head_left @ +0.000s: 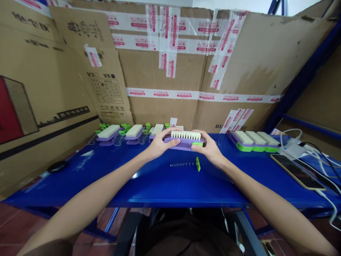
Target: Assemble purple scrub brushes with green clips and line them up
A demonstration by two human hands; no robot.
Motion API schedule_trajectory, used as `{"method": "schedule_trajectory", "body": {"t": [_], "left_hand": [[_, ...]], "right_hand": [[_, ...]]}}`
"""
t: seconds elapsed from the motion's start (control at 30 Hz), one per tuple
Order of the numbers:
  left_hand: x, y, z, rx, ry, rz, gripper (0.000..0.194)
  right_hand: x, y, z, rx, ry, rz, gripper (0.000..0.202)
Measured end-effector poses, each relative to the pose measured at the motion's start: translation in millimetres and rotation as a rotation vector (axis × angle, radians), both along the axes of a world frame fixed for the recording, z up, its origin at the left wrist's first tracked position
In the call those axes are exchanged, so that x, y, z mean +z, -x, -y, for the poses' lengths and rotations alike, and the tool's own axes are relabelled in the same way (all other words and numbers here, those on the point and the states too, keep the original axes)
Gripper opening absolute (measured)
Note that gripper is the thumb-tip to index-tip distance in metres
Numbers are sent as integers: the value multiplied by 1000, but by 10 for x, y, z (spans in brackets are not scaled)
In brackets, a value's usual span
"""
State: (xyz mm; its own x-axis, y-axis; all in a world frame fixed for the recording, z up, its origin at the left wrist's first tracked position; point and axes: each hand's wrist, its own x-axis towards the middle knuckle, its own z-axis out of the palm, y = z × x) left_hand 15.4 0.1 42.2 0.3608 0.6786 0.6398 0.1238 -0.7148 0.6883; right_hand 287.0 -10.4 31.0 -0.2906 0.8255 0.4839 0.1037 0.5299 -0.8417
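Observation:
Between both hands, just above the blue table [160, 185], is a scrub brush [183, 143] with a purple body, a green part at its right end and pale bristles facing up. My left hand [160, 143] grips its left end, thumb along the near side. At the right end my right hand [209, 147] is closed on it, thumb over the green part. A metal spring [182, 164] lies on the table below the brush, beside a small upright green plastic piece [198, 164]. The fingers behind the brush are partly hidden.
Several purple brushes [134, 131] with green clips and springs line the back left. Three green-and-purple brushes [245, 138] sit together at the right. Beyond them are a phone [297, 171], white cables and a white adapter [293, 149]. A cardboard wall [165, 110] closes off the back.

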Motion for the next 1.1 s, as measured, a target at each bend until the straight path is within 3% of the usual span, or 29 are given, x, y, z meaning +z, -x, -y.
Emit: {"method": "schedule_trajectory", "body": {"t": [0.1, 0.23, 0.37, 0.5, 0.6, 0.83, 1.0, 1.1], "left_hand": [[29, 20, -1, -22, 32, 14, 50], [28, -8, 54, 51, -71, -29, 50], [27, -25, 115, 161, -223, -124, 55], [35, -11, 135, 175, -324, -160, 55], [26, -3, 103, 138, -258, -123, 53], [48, 30, 5, -19, 67, -25, 54], [68, 64, -10, -65, 155, -14, 59], [52, 54, -7, -47, 126, -39, 59]], "right_hand": [[36, -24, 9, 32, 18, -10, 76], [64, -37, 14, 30, -9, -3, 75], [50, -23, 57, -78, -145, 49, 76], [25, 1, 112, -165, -239, 125, 77], [16, -1, 92, -127, -204, 68, 76], [0, -30, 27, -30, -64, -18, 73], [5, -40, 29, 49, 55, -59, 77], [7, -43, 4, 50, 70, -37, 78]]}}
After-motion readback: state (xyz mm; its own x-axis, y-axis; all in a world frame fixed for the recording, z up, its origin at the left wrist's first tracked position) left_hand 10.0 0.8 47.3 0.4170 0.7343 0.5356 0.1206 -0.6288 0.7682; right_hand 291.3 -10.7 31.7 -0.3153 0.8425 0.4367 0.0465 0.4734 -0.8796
